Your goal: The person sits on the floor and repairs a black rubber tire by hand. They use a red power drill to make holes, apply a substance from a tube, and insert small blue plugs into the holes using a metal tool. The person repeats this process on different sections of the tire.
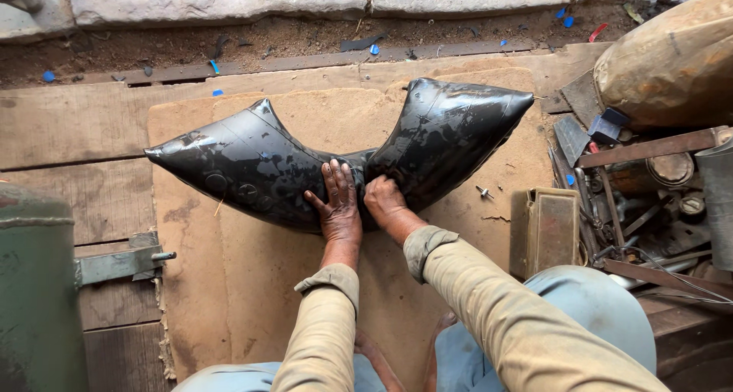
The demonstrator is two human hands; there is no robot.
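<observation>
Black inner tube (336,151) pinched at its middle on a worn board (229,285).
Left hand (337,205) presses flat, fingers spread; right hand (384,201) clamps the fold just beside it. Firm, even pressure at the crease likely keeps both bulging lobes steady.

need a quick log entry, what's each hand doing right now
Left hand: open, fingers spread flat, pressing on the black rubber inner tube.
Right hand: fingers curled, gripping the tube's pinched middle.
</observation>
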